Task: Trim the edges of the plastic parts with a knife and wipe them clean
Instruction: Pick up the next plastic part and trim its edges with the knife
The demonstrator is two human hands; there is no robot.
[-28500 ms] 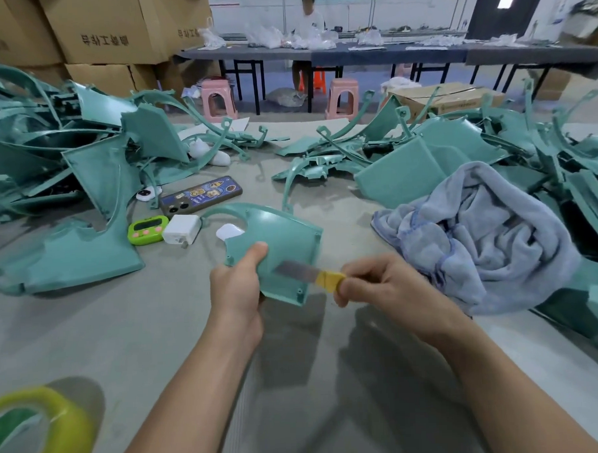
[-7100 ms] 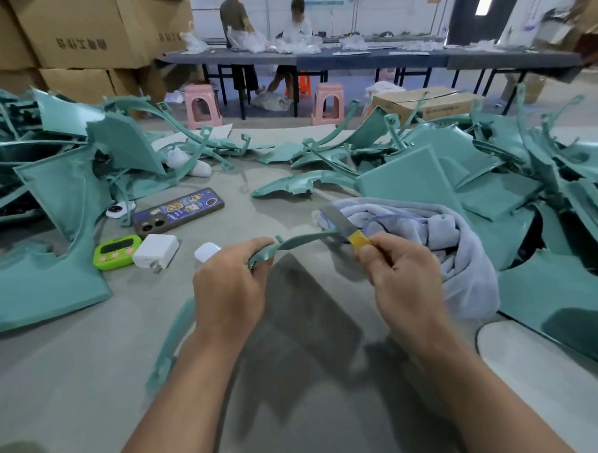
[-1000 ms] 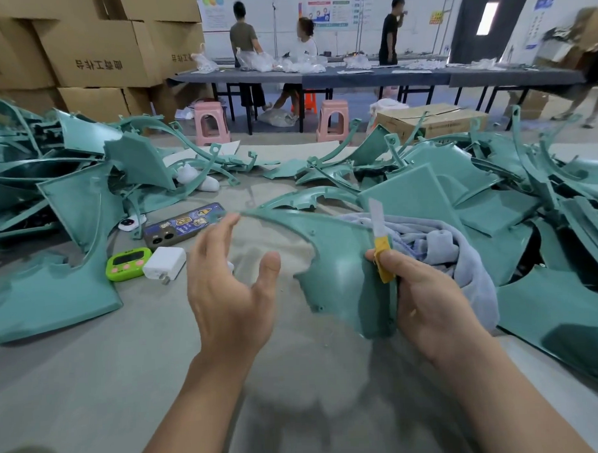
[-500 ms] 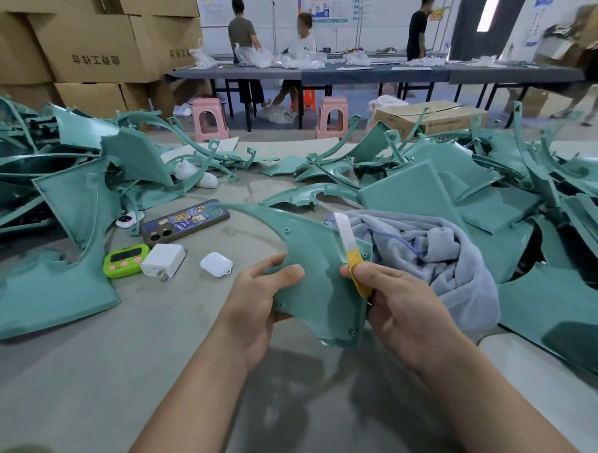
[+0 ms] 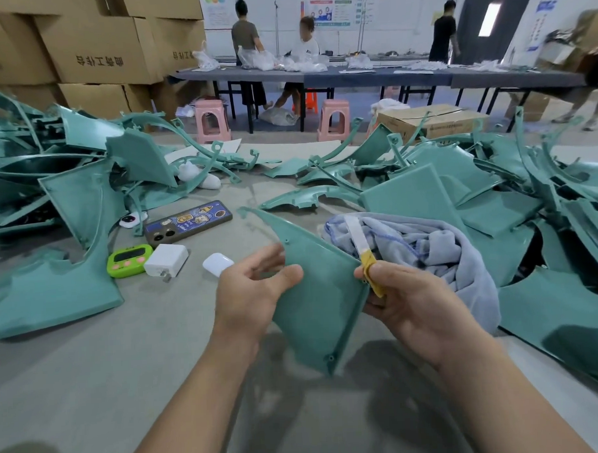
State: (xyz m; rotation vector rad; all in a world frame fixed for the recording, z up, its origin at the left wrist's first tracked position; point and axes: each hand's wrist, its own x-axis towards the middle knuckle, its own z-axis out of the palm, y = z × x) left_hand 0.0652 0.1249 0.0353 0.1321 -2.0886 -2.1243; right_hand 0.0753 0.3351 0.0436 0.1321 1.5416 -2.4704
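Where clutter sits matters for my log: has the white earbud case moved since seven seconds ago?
No. The earbud case lies just right of the white charger, exactly as before.

left hand (image 5: 256,292) pinching, right hand (image 5: 412,303) clenched

It is a factory workshop: stacked cardboard boxes (image 5: 98,47), piles of teal plastic parts (image 5: 492,185), long work tables (image 5: 353,77) with workers.
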